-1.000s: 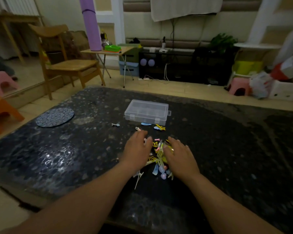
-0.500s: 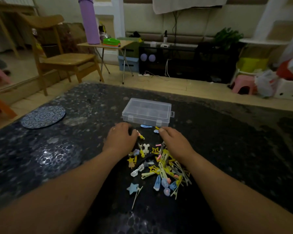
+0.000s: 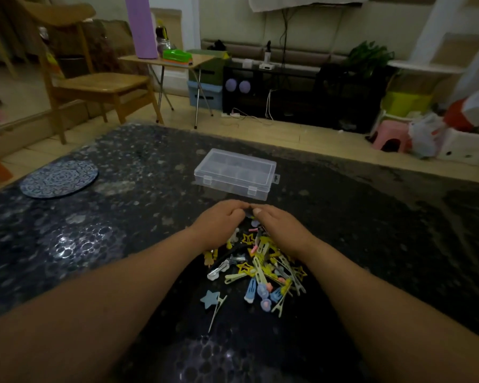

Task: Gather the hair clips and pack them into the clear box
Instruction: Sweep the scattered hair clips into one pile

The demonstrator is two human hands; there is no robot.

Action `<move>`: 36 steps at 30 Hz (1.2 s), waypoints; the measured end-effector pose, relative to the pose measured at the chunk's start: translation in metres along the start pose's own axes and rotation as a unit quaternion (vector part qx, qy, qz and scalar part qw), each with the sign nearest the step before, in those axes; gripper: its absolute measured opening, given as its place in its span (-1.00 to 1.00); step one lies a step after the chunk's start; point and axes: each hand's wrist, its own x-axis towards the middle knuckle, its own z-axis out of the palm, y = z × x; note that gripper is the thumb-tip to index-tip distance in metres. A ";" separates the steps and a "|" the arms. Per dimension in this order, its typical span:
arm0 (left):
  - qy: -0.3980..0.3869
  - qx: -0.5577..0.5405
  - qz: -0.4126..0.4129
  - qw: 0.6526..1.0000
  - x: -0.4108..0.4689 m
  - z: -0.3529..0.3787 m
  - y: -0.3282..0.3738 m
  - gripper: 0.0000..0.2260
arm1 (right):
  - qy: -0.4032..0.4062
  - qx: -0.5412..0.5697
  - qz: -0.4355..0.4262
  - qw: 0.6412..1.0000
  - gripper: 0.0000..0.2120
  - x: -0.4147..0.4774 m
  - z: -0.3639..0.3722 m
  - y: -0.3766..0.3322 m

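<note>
My left hand (image 3: 219, 225) and right hand (image 3: 280, 228) have swept inward, fingertips meeting, grips cupped around hair clips (image 3: 260, 269) heaped centre-frame on the worktop (image 3: 94, 244); the clear box (image 3: 235, 174) waits closed above.

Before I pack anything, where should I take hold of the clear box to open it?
Grip the clear box at its near long wall, where two small latch tabs face the hands. It lies flat with the lid shut, and a hang tab juts from its right end. Come from the near side with the right hand and left hand, thumbs under the latches. The hinge is probably on the far side.
</note>
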 end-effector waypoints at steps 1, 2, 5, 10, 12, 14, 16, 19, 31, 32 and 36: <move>-0.005 -0.012 0.002 1.000 -0.008 0.002 0.003 -0.65 | -0.009 -0.019 -0.010 1.000 -0.62 -0.012 -0.002 0.002; -0.011 -0.022 0.003 1.000 -0.015 0.004 0.004 -0.64 | -0.015 -0.043 -0.018 0.999 -0.61 -0.024 -0.003 0.005; -0.031 -0.050 0.009 0.998 -0.038 0.010 0.009 -0.53 | -0.004 -0.060 -0.022 0.998 -0.61 -0.057 -0.003 0.013; 0.018 -0.017 0.031 0.999 -0.078 -0.001 0.007 -0.31 | 0.095 -0.037 0.009 0.995 -0.43 -0.095 -0.008 0.027; 0.012 0.066 0.051 0.996 -0.106 -0.009 -0.003 -0.11 | 0.087 -0.089 0.012 0.992 -0.18 -0.113 -0.012 0.037; -0.042 0.172 0.065 0.982 -0.133 -0.013 -0.012 0.03 | 0.052 -0.147 0.009 0.988 0.04 -0.129 -0.012 0.043; -0.090 0.260 0.072 0.959 -0.150 -0.011 -0.014 0.13 | 0.020 -0.194 -0.007 0.981 0.18 -0.139 -0.007 0.045; -0.092 0.302 0.059 0.947 -0.144 -0.003 -0.011 0.21 | 0.011 -0.241 -0.026 0.970 0.32 -0.140 -0.002 0.046; -0.126 0.246 0.107 0.955 -0.054 0.015 -0.001 0.21 | -0.028 -0.262 -0.064 0.962 0.30 -0.087 -0.012 0.046; -0.127 0.243 0.118 0.954 -0.048 0.017 -0.002 0.18 | -0.030 -0.270 -0.075 0.960 0.27 -0.087 -0.017 0.049; -0.116 0.226 0.156 0.954 -0.025 0.030 0.005 0.08 | -0.013 -0.284 -0.095 0.954 0.09 -0.087 -0.033 0.068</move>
